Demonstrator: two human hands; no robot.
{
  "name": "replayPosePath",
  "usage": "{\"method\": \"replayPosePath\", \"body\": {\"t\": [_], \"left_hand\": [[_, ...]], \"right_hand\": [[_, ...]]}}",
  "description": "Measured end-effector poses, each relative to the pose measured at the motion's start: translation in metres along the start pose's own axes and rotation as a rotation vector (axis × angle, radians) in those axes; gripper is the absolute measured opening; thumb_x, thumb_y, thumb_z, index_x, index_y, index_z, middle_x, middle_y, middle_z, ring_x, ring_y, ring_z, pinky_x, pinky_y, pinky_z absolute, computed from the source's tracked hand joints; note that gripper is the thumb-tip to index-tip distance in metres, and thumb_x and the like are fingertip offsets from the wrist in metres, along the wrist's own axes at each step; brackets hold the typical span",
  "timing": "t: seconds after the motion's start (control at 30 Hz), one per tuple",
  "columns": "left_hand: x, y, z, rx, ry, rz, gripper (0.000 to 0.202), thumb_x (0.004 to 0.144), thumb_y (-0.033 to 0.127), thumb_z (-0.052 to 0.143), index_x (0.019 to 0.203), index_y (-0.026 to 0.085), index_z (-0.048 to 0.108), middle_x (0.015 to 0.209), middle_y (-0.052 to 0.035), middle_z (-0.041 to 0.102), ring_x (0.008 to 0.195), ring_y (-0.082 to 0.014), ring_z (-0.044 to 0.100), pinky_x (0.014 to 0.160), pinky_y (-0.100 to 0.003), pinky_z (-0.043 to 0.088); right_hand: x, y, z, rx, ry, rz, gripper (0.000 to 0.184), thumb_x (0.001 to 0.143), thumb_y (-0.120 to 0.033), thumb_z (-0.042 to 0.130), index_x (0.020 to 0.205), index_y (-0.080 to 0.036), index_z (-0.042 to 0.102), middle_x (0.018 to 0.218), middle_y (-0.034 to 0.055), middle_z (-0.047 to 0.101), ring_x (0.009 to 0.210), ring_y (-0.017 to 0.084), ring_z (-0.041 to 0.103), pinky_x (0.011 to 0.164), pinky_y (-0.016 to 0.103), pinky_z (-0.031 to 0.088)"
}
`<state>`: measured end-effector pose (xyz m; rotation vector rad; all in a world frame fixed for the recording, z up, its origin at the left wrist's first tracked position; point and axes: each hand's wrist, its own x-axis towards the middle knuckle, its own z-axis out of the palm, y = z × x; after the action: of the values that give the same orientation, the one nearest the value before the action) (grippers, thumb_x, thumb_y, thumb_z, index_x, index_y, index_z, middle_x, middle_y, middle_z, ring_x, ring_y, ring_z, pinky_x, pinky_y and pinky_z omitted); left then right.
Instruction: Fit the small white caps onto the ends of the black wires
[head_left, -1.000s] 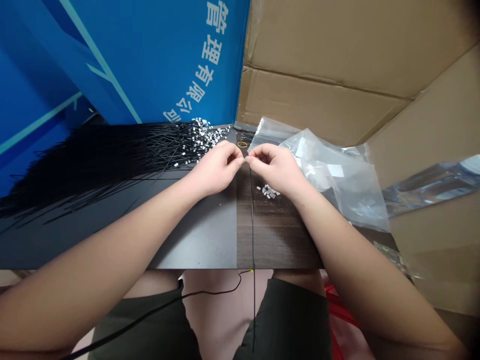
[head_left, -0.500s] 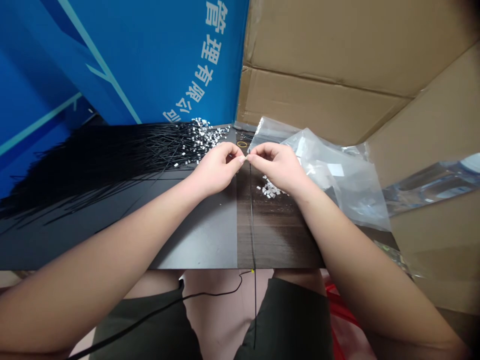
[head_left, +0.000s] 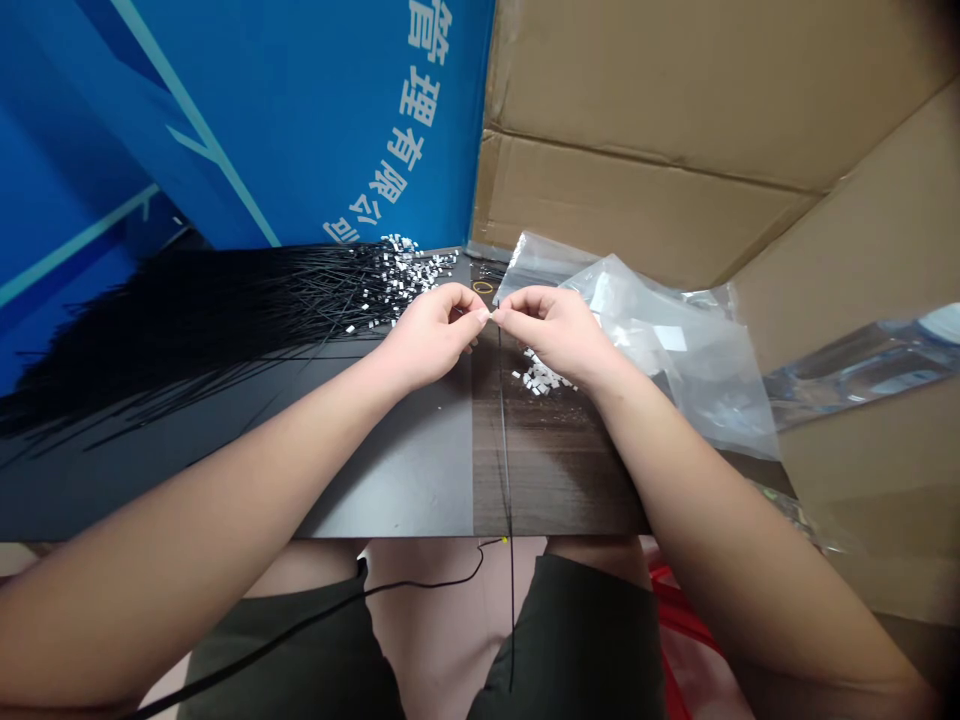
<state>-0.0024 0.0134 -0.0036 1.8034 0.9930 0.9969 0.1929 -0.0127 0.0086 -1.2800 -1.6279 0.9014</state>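
Observation:
My left hand (head_left: 431, 335) and my right hand (head_left: 555, 330) meet fingertip to fingertip over the dark table (head_left: 390, 470). Both are pinched at the top end of a thin black cord (head_left: 507, 480), which runs straight toward me and hangs off the table's front edge. Whatever small piece sits between the fingertips is too tiny to make out. A little pile of small white clips (head_left: 538, 376) lies just under my right hand. A big fan of black cords with white clips on their ends (head_left: 225, 305) is spread to the left.
A crumpled clear plastic bag (head_left: 675, 350) lies at the right. A blue printed panel (head_left: 300, 120) and cardboard boxes (head_left: 675, 130) wall the back and right. A yellow rubber band (head_left: 484, 287) lies behind my hands. Another black cord (head_left: 420, 585) crosses my lap.
My hands have barely shifted and stay pinched together on the cord's end. The cord's lower end swung slightly to the right.

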Motion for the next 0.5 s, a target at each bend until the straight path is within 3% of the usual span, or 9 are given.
{"method": "replayPosePath", "body": {"t": [0.23,0.5], "left_hand": [[-0.0029,0.0102,-0.0002,-0.108,0.010,-0.070,0.012,0.093,0.025,0.068,0.084,0.017,0.064,0.071,-0.0005,0.064,0.064,-0.0123,0.061,0.065,-0.027,0.052],[-0.0004,0.0053,-0.0052,-0.065,-0.026,-0.036,0.018,0.091,0.033,0.074,0.086,0.017,0.068,0.072,-0.0016,0.066,0.062,-0.0119,0.060,0.064,-0.027,0.051]], "right_hand": [[-0.0013,-0.0050,-0.0008,-0.044,0.008,0.002,0.023,0.087,-0.037,0.074,0.077,-0.018,0.069,0.067,-0.0022,0.058,0.063,0.011,0.044,0.062,0.030,0.036],[-0.0015,-0.0047,-0.0016,-0.020,-0.003,0.018,0.021,0.087,-0.037,0.075,0.078,-0.019,0.071,0.065,-0.0018,0.059,0.061,0.011,0.044,0.059,0.029,0.035]]}}
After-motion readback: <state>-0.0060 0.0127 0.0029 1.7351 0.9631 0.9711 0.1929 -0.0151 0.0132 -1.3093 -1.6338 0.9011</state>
